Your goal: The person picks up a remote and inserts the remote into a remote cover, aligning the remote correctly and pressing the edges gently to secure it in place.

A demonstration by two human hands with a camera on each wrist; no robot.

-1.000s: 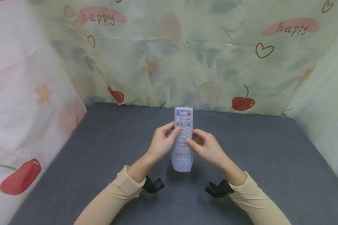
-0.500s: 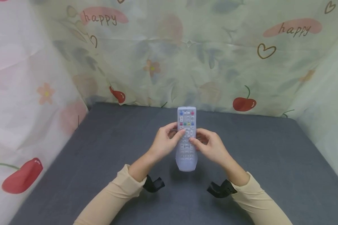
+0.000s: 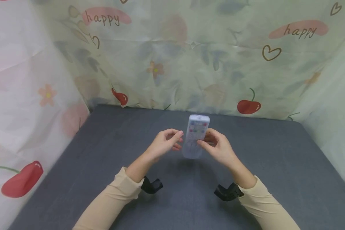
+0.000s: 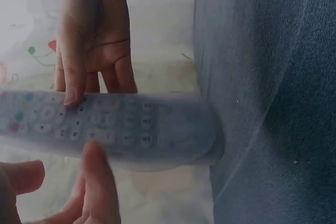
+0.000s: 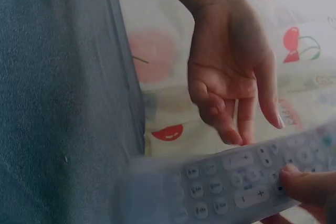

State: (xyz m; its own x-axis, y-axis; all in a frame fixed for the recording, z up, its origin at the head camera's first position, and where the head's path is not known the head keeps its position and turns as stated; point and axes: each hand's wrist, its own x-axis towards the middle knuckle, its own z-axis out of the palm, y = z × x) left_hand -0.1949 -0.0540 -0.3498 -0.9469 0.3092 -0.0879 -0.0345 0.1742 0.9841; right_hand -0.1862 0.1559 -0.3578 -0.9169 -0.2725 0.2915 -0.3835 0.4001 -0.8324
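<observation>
We hold the sleeved remote control point(image 3: 195, 135) above the bench point(image 3: 103, 159), pinched in the right hand point(image 3: 220, 147); the left hand point(image 3: 163, 143) is just beside it, fingers loosely parted. We judge lifting done, setting-down not.

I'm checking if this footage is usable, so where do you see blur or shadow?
Head view: the remote is softly blurred, with a faint shadow on the dark table; left wrist view: the remote's wide end is smeared; right wrist view: same smear, backdrop washed out at upper right.

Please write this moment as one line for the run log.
right hand: pinches remote | left hand: beside remote, not gripping | remote: held above dark table
</observation>
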